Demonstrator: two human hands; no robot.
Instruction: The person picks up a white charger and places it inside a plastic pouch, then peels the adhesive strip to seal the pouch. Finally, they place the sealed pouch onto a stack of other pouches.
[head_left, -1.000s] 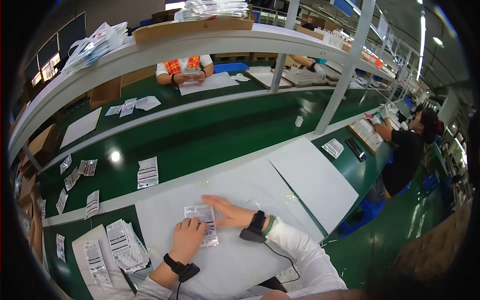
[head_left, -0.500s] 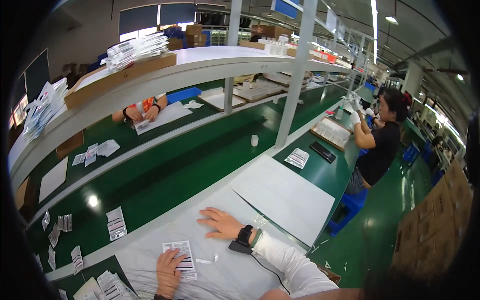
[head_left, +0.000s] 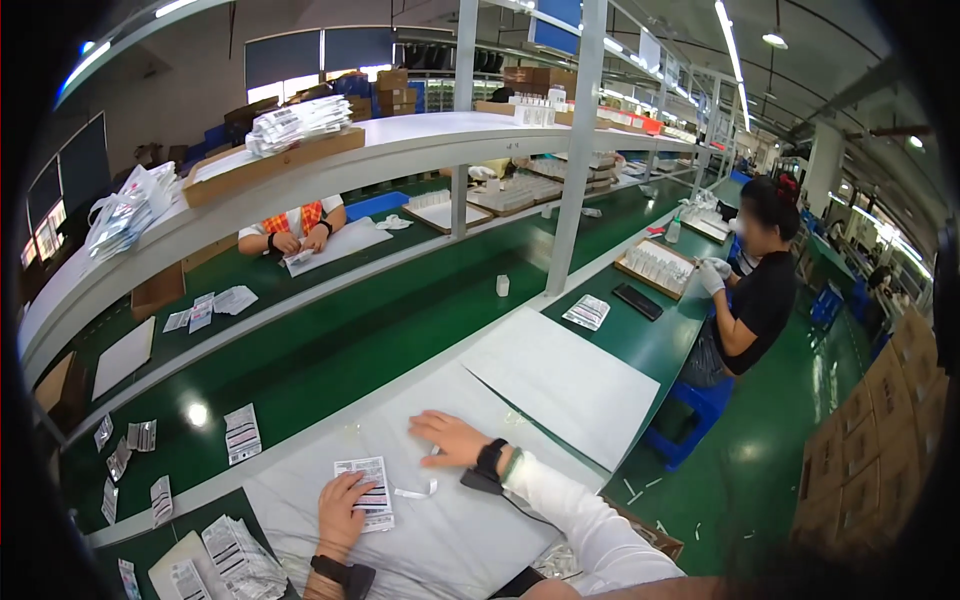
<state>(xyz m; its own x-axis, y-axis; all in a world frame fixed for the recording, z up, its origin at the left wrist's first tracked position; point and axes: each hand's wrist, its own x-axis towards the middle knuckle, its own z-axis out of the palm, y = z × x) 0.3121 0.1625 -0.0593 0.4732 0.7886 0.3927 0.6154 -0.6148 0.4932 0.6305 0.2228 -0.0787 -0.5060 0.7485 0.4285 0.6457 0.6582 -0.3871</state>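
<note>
My left hand (head_left: 343, 508) lies over the left side of a flat printed white-and-silver pouch (head_left: 368, 482), fingers stretched out across it. The pouch rests on a white sheet (head_left: 440, 540) covering the worktop. To the right, my right hand (head_left: 450, 438) is spread palm down just above or on the same sheet, holding nothing; contact is hard to tell. A curled white strip (head_left: 418, 490) sits between the pouch and my right forearm. Each wrist wears a black band, and a dark flat device (head_left: 483, 480) hangs by the right one.
A stack of printed pouches (head_left: 240, 560) is at the lower left, with loose pouches (head_left: 242, 433) on the green belt (head_left: 330, 350). A white board (head_left: 560, 385) lies right of my hands. A co-worker (head_left: 750, 290) sits at a tray of small bottles (head_left: 655, 265); another works across the belt.
The camera view has shifted slightly, showing more of my left wrist. My hands keep nearly the same places. The co-worker on the right has lowered their gloved hands toward the tray.
</note>
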